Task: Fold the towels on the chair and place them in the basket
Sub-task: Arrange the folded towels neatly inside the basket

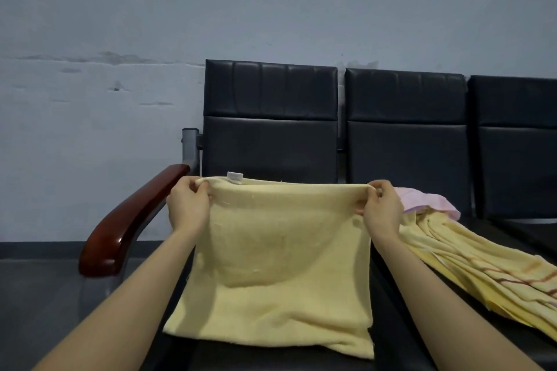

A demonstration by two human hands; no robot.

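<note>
**Yellow towel held up over the chair**

A black chair [271,141] row lines the wall. The pale yellow towel [280,265] hangs above its seat, lower edge resting there. Left hand [188,209] and right hand [381,209] each pinch a top corner. Striped towels [470,262] lie beside it.

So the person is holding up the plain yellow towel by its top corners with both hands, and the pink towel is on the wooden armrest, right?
Not quite. The head view shows the pink towel on the black chair seat beside the striped yellow towel, not on the armrest.
</note>
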